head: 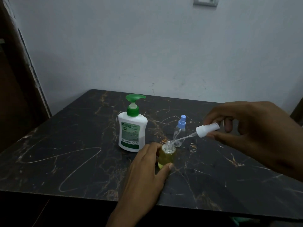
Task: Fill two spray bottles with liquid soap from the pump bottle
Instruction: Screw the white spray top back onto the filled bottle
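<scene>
The first spray bottle, full of yellow soap, neck open, stood on the tabletop beside the pump bottle, clamped in the left hand grip. The white sprayer cap was pinched by the right hand, tube at the neck. Recapping judged underway; tube must be fed in, cap screwed. The blue-capped bottle looked empty.

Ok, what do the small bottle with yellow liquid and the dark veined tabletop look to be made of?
Small open bottle of yellow liquid: probably clear glossy plastic, since the liquid shows through its wall; glass is possible. Dark veined tabletop: looks like polished black marble or a laminate imitation, with gold-white veins and a soft sheen.
</scene>
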The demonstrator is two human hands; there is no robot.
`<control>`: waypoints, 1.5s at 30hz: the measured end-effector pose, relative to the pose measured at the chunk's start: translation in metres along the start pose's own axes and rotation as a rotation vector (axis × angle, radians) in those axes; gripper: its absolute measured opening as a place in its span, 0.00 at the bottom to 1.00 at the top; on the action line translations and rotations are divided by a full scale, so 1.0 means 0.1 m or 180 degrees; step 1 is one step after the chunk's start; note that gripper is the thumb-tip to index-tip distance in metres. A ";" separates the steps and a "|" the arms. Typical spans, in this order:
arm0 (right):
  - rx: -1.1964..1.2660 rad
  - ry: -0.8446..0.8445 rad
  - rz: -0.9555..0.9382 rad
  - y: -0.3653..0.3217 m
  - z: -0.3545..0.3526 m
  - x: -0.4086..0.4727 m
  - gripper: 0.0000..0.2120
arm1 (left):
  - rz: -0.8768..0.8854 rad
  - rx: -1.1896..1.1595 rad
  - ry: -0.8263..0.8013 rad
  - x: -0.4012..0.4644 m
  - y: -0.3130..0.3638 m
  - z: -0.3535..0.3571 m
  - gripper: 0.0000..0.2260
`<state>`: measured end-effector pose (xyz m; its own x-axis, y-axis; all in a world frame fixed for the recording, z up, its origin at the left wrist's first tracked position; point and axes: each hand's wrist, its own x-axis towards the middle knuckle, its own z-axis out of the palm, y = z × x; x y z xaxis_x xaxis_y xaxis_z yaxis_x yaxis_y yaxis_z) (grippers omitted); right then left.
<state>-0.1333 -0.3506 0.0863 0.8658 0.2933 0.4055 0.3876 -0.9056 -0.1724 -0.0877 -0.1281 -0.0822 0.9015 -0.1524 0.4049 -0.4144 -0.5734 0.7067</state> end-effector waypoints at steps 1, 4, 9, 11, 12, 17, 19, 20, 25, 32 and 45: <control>-0.0041 -0.0064 -0.0042 -0.02 0.02 0.03 0.08 | 0.0002 0.0003 0.0002 0.00 0.00 0.00 0.12; -0.0212 -0.0209 -0.0276 -0.10 0.12 0.22 0.07 | -0.0005 0.0014 -0.0013 0.01 0.00 -0.01 0.12; -0.0536 -0.0536 -0.0833 -0.18 0.36 0.55 0.05 | -0.0002 -0.0050 -0.0012 0.01 0.01 -0.01 0.12; -0.0580 -0.0640 -0.0961 -0.18 0.45 0.61 0.05 | -0.0006 -0.0081 -0.0014 0.01 0.01 -0.01 0.12; -0.0604 -0.0692 -0.0996 -0.17 0.48 0.63 0.05 | -0.0005 -0.0091 -0.0018 0.02 0.01 0.00 0.12; -0.0687 -0.0841 -0.1033 -0.17 0.53 0.66 0.06 | 0.0015 -0.0060 -0.0001 0.01 -0.01 0.01 0.13; -0.0699 -0.0905 -0.0995 -0.17 0.54 0.70 0.06 | 0.0011 -0.0071 -0.0013 0.01 -0.01 0.01 0.13; -0.0703 -0.0945 -0.0986 -0.17 0.54 0.72 0.06 | 0.0023 -0.0084 -0.0007 0.01 -0.01 0.01 0.13; -0.0838 -0.1248 -0.1021 -0.24 0.53 0.80 0.06 | 0.0056 -0.0094 0.0014 0.01 -0.01 0.01 0.14; -0.0982 -0.0921 -0.0999 -0.21 0.63 0.74 0.24 | 0.0058 -0.0131 0.0019 0.01 -0.04 0.01 0.20; -0.0659 -0.1040 -0.0832 -0.18 0.60 0.76 0.10 | 0.0018 -0.0139 -0.0031 0.01 -0.02 0.01 0.13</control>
<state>-0.0553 -0.2932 0.0661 0.8146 0.5710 0.1016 0.5635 -0.8207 0.0942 -0.0858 -0.1285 -0.0837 0.9002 -0.1636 0.4036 -0.4245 -0.5368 0.7291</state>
